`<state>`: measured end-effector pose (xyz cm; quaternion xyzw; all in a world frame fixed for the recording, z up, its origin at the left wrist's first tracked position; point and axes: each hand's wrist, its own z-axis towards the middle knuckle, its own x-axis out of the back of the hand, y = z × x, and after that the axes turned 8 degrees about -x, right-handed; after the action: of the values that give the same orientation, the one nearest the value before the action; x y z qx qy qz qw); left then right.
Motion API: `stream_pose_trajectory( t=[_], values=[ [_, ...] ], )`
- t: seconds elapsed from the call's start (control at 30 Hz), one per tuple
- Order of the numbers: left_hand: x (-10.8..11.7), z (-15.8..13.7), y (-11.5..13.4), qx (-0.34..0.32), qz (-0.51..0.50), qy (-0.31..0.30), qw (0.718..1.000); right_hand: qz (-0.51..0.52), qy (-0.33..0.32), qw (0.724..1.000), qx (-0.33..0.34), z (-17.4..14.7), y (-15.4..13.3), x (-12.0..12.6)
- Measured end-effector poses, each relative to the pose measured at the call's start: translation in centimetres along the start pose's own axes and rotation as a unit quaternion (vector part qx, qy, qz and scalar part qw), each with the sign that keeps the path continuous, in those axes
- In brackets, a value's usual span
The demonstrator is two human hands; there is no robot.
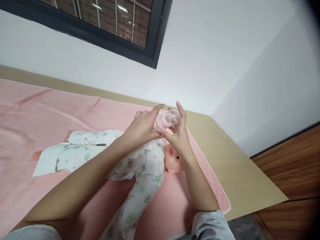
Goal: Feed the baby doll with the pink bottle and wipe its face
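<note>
A baby bottle (162, 120) with a pale pink collar and a clear dome cap (172, 117) is held tilted above the doll's chest, its cap end pointing right. My left hand (143, 126) wraps round the body of the bottle, hiding most of it. My right hand (178, 135) grips it from the other side, thumb near the collar and index finger raised beside the cap. Beneath my arms lies a baby doll (172, 161) on its back, in white clothes (147, 166) printed with small green animals. My right forearm covers part of its head.
A pink blanket (30, 133) with a few creases covers most of the wooden tabletop (220, 150). Behind stands a white wall with a dark-framed window (150, 56). Brown wood panelling (295, 160) is at the right, and a small white hook-shaped thing (225, 135) lies near the wall.
</note>
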<state>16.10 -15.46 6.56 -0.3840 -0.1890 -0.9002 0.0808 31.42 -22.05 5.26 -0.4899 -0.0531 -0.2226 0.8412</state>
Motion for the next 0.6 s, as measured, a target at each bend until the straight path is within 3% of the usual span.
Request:
stream_pose_trajectory(
  t=[0.2,0.37,0.47,0.6],
  values=[
    [0.0,0.0,0.4,0.005,-0.01,0.005,1.0,0.041,0.023,0.998,-0.037,0.0,0.4,-0.3],
    [0.4,-0.1,0.8,0.011,-0.011,-0.004,1.0,0.025,0.064,0.997,-0.031,0.4,0.8,0.7],
    [2.0,-0.6,1.8,-0.017,-0.035,-0.025,0.999,-0.009,0.109,0.994,-0.02,1.4,2.4,2.2],
    [5.4,-2.3,4.4,-0.092,-0.117,-0.092,0.985,-0.075,0.201,0.976,-0.031,3.2,6.8,5.4]
  ],
)
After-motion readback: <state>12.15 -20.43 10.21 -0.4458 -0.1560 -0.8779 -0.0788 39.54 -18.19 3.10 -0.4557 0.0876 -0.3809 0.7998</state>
